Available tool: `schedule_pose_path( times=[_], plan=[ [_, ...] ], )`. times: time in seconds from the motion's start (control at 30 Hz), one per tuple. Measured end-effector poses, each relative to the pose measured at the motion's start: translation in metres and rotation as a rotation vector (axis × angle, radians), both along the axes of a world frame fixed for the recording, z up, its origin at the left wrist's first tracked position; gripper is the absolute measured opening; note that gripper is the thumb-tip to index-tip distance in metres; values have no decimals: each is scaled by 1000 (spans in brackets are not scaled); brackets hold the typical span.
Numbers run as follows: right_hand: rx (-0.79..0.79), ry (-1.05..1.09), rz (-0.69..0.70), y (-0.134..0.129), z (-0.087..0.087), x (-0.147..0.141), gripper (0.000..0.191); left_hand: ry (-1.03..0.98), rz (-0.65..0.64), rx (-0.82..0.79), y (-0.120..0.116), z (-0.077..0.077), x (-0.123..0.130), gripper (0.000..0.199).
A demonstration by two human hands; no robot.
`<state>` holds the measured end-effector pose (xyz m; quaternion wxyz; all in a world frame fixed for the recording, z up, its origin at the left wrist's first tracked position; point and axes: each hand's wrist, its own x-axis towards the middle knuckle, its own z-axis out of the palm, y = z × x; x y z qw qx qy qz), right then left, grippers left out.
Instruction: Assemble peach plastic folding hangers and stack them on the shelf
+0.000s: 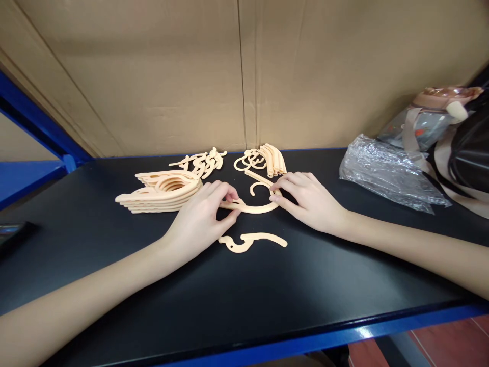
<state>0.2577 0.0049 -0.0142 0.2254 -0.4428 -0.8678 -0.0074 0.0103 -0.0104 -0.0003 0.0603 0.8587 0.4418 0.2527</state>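
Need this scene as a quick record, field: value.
left hand: pinching curved cream piece
right hand: gripping same piece, farther right
front: wavy cream piece, lying loose
left: stack of cream frames
back: small cream parts; longer cream pieces to their right
far right: crumpled clear plastic
surface: black tabletop

Place: from my end, a workshop or storeroom; I can't tell which.
Blue frame (42,126): painted, rack-like, rising at left and edging the near side.
Black worktop (305,280): I see beige hanger parts (164,198) heaped and stacked on it.
Cardboard (160,76): brown sheeting across the far side.
Floor (460,340): red tiles, near right.
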Motion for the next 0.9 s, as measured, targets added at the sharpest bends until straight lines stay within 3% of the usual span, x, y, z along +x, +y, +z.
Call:
schedule_pose_path(
  times=[0.57,0.9],
  plan=[
    [-66,20,530,-5,7,1,26,78,101,-37,-3,0,1,23],
    [55,28,371,-3,1,0,22,142,-7,71,-3,-1,1,25]
  ],
)
